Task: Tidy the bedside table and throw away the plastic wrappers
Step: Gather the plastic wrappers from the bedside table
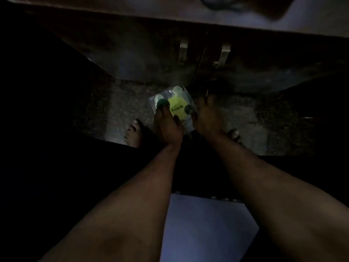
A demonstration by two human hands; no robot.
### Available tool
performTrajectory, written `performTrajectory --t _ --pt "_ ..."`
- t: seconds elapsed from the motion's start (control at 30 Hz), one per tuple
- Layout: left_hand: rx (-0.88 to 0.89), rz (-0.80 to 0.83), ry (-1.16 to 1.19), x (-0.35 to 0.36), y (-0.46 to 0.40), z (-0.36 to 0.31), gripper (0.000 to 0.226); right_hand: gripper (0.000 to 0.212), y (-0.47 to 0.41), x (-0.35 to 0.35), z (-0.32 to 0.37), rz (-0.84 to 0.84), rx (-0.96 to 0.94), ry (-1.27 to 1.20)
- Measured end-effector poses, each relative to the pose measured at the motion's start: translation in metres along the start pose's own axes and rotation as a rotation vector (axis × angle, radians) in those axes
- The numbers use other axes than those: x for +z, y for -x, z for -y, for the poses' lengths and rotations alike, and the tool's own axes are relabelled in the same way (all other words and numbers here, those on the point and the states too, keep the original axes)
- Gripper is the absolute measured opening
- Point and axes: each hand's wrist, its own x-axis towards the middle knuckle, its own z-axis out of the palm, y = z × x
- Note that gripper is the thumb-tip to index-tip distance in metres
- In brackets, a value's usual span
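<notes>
The scene is very dark. A clear plastic wrapper (177,106) with a yellow-green label and green dots hangs low above the speckled floor, in front of a dark wooden bedside cabinet (143,53). My left hand (167,125) pinches its left edge between thumb and fingers. My right hand (206,116) grips its right edge, fingers pointing toward the cabinet. Both forearms reach straight down from the bottom of the view.
The cabinet has two doors with pale metal handles (183,52), (223,54). My bare left foot (134,134) and right foot (234,134) stand on the stone floor (120,103). A pale cloth (204,229) shows between my arms. Deep shadow fills the left.
</notes>
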Motion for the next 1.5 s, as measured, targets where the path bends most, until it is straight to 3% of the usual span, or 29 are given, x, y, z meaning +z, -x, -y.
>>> performTrajectory --t 0.17,0.3,0.4,0.53,0.7,0.8,0.97,1.07,1.27,1.5 --pt "-0.228 0.161 0.014 0.033 -0.031 0.011 0.065 0.062 -0.026 0.045 -0.020 0.115 0.169 -0.015" --pt "-0.498 0.188 0.138 0.049 -0.037 0.023 0.083 0.062 -0.037 0.064 -0.022 0.134 0.262 -0.267" --pt "-0.509 0.165 0.153 0.055 -0.036 0.033 0.087 0.059 -0.045 0.075 -0.015 0.131 0.325 -0.379" --pt "-0.646 0.195 0.424 0.057 -0.037 0.032 0.086 0.059 -0.048 0.077 -0.008 0.197 0.378 -0.533" --pt "-0.895 0.284 0.832 0.058 -0.036 0.037 0.063 0.054 -0.046 0.077 -0.010 0.274 0.283 -0.430" --pt "-0.798 0.342 0.679 0.052 -0.032 0.040 0.053 0.049 -0.043 0.068 -0.008 0.266 0.247 -0.352" --pt "-0.575 0.195 0.468 0.010 -0.029 0.012 0.037 0.035 -0.032 0.024 0.009 0.141 0.208 -0.291" --pt "-0.477 0.079 0.400 -0.026 -0.022 -0.013 0.043 0.035 -0.018 -0.013 0.026 0.080 0.124 -0.253" --pt "-0.313 -0.188 0.732 -0.104 0.012 -0.071 0.031 0.036 0.032 -0.103 0.065 -0.123 -0.036 -0.258" --pt "-0.109 -0.332 0.919 -0.183 0.062 -0.120 0.026 0.035 0.113 -0.189 0.094 -0.297 -0.193 -0.327"
